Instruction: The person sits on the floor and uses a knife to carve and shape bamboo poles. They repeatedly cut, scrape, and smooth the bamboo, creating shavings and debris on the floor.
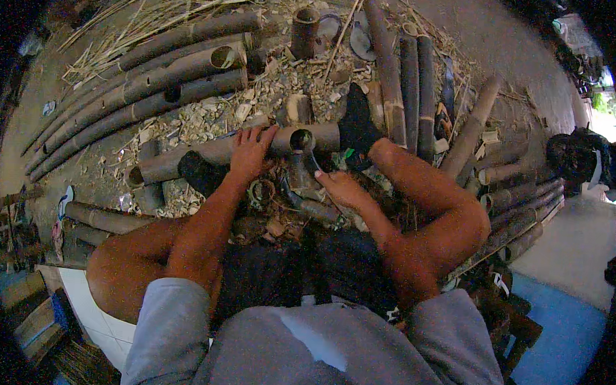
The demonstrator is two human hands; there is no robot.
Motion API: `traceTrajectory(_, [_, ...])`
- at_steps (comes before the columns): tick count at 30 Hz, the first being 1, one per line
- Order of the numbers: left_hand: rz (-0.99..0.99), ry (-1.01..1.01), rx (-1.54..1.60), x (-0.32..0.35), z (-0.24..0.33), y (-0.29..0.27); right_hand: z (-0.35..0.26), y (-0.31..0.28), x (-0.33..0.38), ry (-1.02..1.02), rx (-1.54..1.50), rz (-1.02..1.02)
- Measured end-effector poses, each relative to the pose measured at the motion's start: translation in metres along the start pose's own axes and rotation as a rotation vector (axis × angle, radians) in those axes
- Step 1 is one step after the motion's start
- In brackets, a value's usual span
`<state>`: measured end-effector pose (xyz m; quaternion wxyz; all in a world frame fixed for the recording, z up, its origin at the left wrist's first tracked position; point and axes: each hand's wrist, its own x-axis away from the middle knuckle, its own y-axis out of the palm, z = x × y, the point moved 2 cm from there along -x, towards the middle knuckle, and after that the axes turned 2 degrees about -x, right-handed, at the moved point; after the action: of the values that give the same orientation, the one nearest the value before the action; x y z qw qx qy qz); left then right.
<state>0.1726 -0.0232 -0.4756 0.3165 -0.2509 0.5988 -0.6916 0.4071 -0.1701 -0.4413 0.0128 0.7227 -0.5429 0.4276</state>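
**Bamboo pole pinned down, blade at the open end**

From where I'm watching, my left hand (251, 151) is spread flat over the bamboo pole (220, 149), pressing it down. The pole lies across the chip-covered ground (257, 96) in front of my knees, with both dark-socked feet (357, 125) braced against it. My right hand (343, 189) is curled tight around a curved blade tool (308, 158), whose tip sits right at the pole's hollow end. Looks to me like the trimming step at the mouth. The next move probably needs steady downward pressure and a controlled pull. More poles (154, 80) are stacked behind.
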Motion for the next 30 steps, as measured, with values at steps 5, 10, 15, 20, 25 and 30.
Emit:
traceTrajectory(5, [-0.020,-0.106,-0.024,0.013,-0.005,0.005,0.004,-0.003,-0.001,0.097,0.008,-0.026])
traceTrajectory(10, [-0.099,-0.168,-0.063,0.008,0.004,-0.002,0.028,0.005,-0.036,0.083,-0.046,-0.078])
traceTrajectory(15, [-0.080,-0.177,-0.011,0.006,0.006,-0.001,0.056,0.044,-0.047,0.350,0.124,0.200])
traceTrajectory(20, [-0.057,-0.158,0.040,0.005,0.000,0.001,0.053,0.080,-0.020,0.385,-0.110,0.738])
traceTrajectory(25, [-0.046,-0.171,0.065,0.006,0.003,-0.001,0.023,0.124,-0.023,0.316,-1.040,0.602])
traceTrajectory(30, [-0.076,-0.181,0.062,0.008,0.005,-0.003,0.002,0.174,-0.048,0.312,-1.622,0.284])
